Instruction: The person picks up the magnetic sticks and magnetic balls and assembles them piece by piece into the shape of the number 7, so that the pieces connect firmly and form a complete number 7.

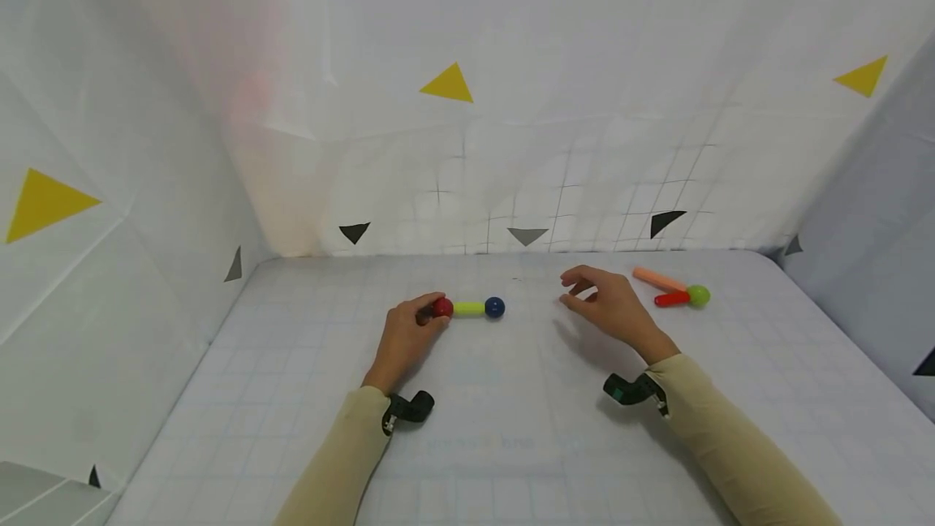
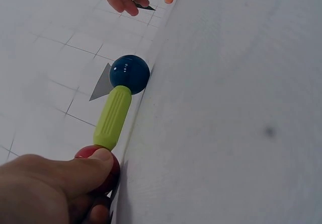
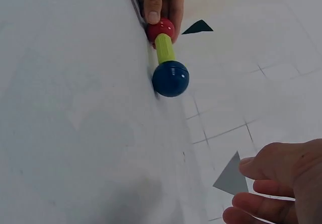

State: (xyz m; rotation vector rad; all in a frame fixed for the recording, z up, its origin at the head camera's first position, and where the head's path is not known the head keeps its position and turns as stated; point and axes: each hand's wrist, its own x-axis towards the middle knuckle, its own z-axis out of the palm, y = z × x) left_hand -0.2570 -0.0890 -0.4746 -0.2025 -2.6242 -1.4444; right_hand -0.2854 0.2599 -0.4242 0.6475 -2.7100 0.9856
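Note:
My left hand (image 1: 407, 337) pinches a red ball (image 1: 442, 308) between thumb and fingers. Joined to that ball is a yellow-green ridged rod (image 1: 469, 308), with a dark blue ball (image 1: 494, 308) at its other end. In the left wrist view the thumb presses on the red ball (image 2: 115, 169) beside the rod (image 2: 112, 117). To the right of the blue ball, and apart from it, my right hand (image 1: 612, 308) hovers with loosely bent fingers and nothing between them. The right wrist view shows a gap between this hand (image 3: 282, 178) and the blue ball (image 3: 171, 79).
Beyond the right hand, an orange rod (image 1: 659, 279) lies on the white table (image 1: 482, 428). Near it a red rod (image 1: 671, 299) meets a light green ball (image 1: 698, 295). White sheeting (image 1: 511, 15) with yellow and dark triangles surrounds the table's back and sides.

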